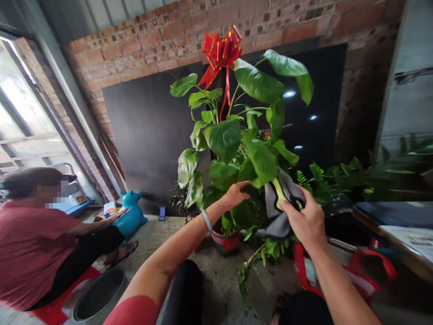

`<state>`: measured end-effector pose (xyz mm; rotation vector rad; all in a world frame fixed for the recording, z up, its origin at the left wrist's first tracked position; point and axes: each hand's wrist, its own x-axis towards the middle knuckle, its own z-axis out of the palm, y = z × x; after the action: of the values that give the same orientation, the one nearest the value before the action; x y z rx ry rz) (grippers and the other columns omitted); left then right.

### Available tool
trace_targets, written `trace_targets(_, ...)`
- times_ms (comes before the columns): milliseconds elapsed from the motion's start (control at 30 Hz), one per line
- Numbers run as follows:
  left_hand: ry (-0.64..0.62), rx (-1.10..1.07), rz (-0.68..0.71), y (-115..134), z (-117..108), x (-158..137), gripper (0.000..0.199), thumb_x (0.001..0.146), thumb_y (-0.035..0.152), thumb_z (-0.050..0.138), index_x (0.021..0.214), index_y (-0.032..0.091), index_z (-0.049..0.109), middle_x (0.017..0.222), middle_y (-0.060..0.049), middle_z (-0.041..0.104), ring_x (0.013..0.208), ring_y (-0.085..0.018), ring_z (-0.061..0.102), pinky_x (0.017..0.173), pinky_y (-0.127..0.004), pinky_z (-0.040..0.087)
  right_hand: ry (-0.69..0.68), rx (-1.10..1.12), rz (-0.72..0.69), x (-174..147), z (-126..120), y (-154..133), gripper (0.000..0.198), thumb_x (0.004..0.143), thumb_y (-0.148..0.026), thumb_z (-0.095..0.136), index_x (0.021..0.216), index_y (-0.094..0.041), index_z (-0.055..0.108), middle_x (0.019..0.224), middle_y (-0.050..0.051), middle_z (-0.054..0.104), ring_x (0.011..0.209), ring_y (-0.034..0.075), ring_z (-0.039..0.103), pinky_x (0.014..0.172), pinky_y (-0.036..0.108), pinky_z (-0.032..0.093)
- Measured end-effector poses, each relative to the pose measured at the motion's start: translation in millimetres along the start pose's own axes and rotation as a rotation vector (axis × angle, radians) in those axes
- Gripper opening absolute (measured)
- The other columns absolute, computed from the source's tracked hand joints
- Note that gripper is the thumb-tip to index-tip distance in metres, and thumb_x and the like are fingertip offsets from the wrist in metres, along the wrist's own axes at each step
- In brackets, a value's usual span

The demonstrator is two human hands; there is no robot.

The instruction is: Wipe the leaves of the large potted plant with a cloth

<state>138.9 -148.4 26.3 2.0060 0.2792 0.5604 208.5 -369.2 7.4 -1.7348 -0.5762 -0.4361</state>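
A tall potted plant (223, 140) with broad green leaves stands in front of me, a red ribbon bow (221, 49) at its top. My left hand (236, 196), with a bracelet at the wrist, reaches in among the lower leaves. Its fingers are stretched out beside a large leaf (260, 158), and whether they touch it I cannot tell. On the other side of that leaf, my right hand (306, 219) is closed on a grey cloth (279, 216) with dark edging. A pale yellow-green strip (279, 192) runs from its fingers up to the leaf.
At the left a person (37, 239) sits on a red stool (64, 311) beside a dark tub (100, 295) and a teal animal figure (131, 214). Dark panels (152, 135) lean against the brick wall. To the right are a red-handled bag (368, 282), more plants (355, 174) and a table (385, 212).
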Motion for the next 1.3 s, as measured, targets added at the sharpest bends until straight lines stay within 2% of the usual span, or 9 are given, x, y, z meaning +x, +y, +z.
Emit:
trace_targets(167,0.018,0.029,0.056,4.4,10.3,-5.5,0.07,0.067,0.006,0.073,0.136,0.016,0.068,0.134,-0.009,0.07,0.122,-0.029,0.062,0.113,-0.043,0.046,-0.161,-0.136,-0.072,11.1,40.0,-13.2,0.057,0.079,-0.032,0.059,0.134,-0.015,0.063,0.121,0.019,0.071,0.107,0.03,0.068,0.092,0.04,0.05)
trace_targets(333,0.043,0.069,0.014,-2.6,-7.0,-13.9,0.07,0.069,0.007,0.074,0.138,0.012,0.066,0.139,-0.014,0.067,0.122,-0.032,0.063,0.112,-0.046,0.047,-0.336,-0.205,0.107,-40.0,13.7,38.6,0.044,0.068,-0.03,0.063,0.109,-0.018,0.074,0.082,0.011,0.076,0.074,0.03,0.071,0.069,0.039,0.052)
trace_targets(467,0.05,0.065,0.013,-4.6,-6.7,-14.5,0.07,0.068,0.006,0.074,0.137,0.011,0.067,0.139,-0.015,0.066,0.127,-0.033,0.061,0.114,-0.046,0.044,-0.172,-0.125,0.113,-19.3,-8.6,18.8,0.062,0.075,-0.048,0.061,0.129,-0.018,0.065,0.108,0.016,0.076,0.099,0.035,0.07,0.087,0.045,0.052)
trace_targets(633,0.053,0.093,0.092,-0.7,9.2,-14.8,0.069,0.067,0.006,0.074,0.135,0.015,0.068,0.133,-0.013,0.069,0.121,-0.031,0.063,0.11,-0.043,0.048,-0.176,-0.109,0.009,15.1,28.4,-22.8,0.064,0.086,-0.043,0.054,0.143,-0.015,0.054,0.134,0.022,0.065,0.123,0.036,0.062,0.101,0.045,0.046)
trace_targets(833,0.088,0.077,0.15,-11.4,-27.3,-53.9,0.049,0.071,0.006,0.065,0.116,0.02,0.078,0.127,-0.01,0.07,0.11,-0.027,0.066,0.088,-0.034,0.056,-0.452,-0.162,0.172,-72.3,13.9,49.0,0.052,0.068,-0.039,0.056,0.111,-0.016,0.072,0.09,0.015,0.078,0.085,0.038,0.074,0.076,0.047,0.056)
trace_targets(933,0.36,0.057,0.182,-19.0,-63.7,-69.1,0.036,0.071,0.005,0.063,0.095,0.023,0.083,0.127,-0.009,0.069,0.12,-0.027,0.061,0.092,-0.033,0.054,-0.487,-0.121,0.249,-99.2,-30.3,66.6,0.054,0.066,-0.049,0.057,0.111,-0.023,0.072,0.088,0.008,0.079,0.086,0.033,0.075,0.078,0.042,0.058)
trace_targets(1033,0.593,-0.037,0.067,-18.5,-82.7,-62.7,0.036,0.066,0.004,0.068,0.093,0.022,0.083,0.127,-0.009,0.068,0.125,-0.027,0.058,0.103,-0.036,0.047,-0.467,-0.07,0.175,-81.2,-55.5,25.2,0.059,0.069,-0.054,0.062,0.118,-0.025,0.072,0.101,0.007,0.08,0.094,0.031,0.075,0.087,0.041,0.057)
trace_targets(1200,0.346,-0.338,-0.151,-10.7,-59.4,-36.8,0.045,0.069,0.01,0.068,0.112,0.015,0.08,0.077,-0.004,0.069,0.077,-0.017,0.063,0.079,-0.029,0.049,-0.167,0.063,-0.17,-22.1,-5.7,-79.9,0.059,0.078,-0.044,0.063,0.133,-0.024,0.066,0.126,0.011,0.073,0.114,0.029,0.07,0.101,0.041,0.052)
trace_targets(1300,0.312,-0.427,-0.132,-12.4,-50.9,-37.9,0.053,0.065,0.008,0.068,0.117,0.012,0.077,0.066,0.0,0.064,0.063,-0.012,0.055,0.069,-0.025,0.045,-0.297,-0.007,-0.197,-20.2,20.7,-86.9,0.057,0.074,-0.031,0.062,0.129,-0.017,0.067,0.125,0.015,0.073,0.112,0.032,0.07,0.1,0.046,0.053)
